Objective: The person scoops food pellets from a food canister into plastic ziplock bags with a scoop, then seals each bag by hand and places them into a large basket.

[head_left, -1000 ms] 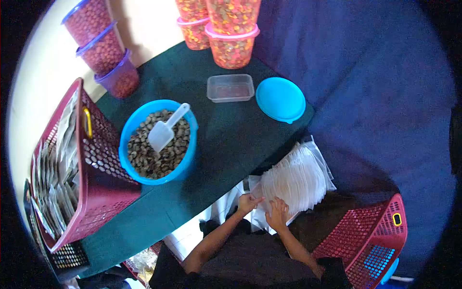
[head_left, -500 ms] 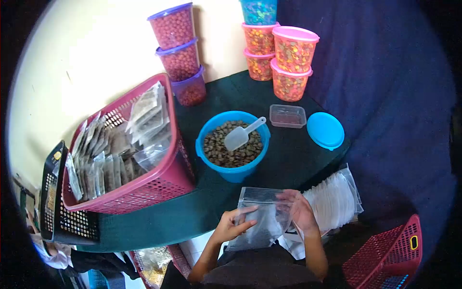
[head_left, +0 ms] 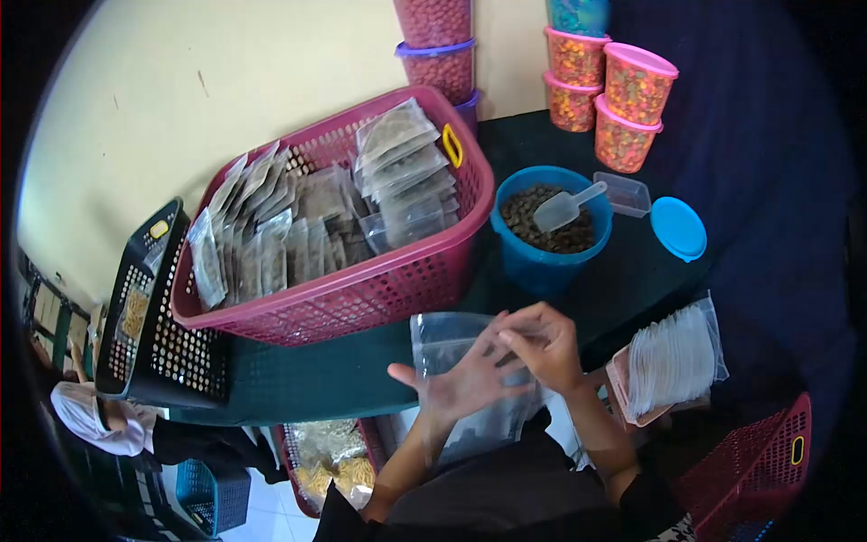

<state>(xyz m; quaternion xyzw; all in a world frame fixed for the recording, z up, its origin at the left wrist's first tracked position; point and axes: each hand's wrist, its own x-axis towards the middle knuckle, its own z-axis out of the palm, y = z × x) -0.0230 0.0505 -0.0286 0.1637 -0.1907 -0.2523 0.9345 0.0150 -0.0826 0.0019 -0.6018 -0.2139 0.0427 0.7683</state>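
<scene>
A clear plastic bag (head_left: 452, 420) hangs upright just in front of my body. Spread wide behind or inside its clear film, I cannot tell which, is my left hand (head_left: 465, 384), palm showing. My right hand (head_left: 546, 348) pinches the bag near its upper right corner. Beyond the hands stands a blue tub (head_left: 542, 269) of small brown pieces (head_left: 569, 238), with a clear scoop (head_left: 558, 211) lying on top. To the right, a stack of flat clear bags (head_left: 670, 366) rests in a pink basket (head_left: 623, 388).
A maroon basket (head_left: 361, 312) full of packed bags stands left, beside a black basket (head_left: 191, 361). Lidded tubs (head_left: 628, 135) are stacked at the back. A clear box (head_left: 625, 193) and blue lid (head_left: 678, 228) lie right of the tub. Another person (head_left: 99, 420) is far left.
The view has swung left, so the table's things appear further right. My left hand has opened wide behind or within the film, and my right hand has closed on the bag's upper edge.
</scene>
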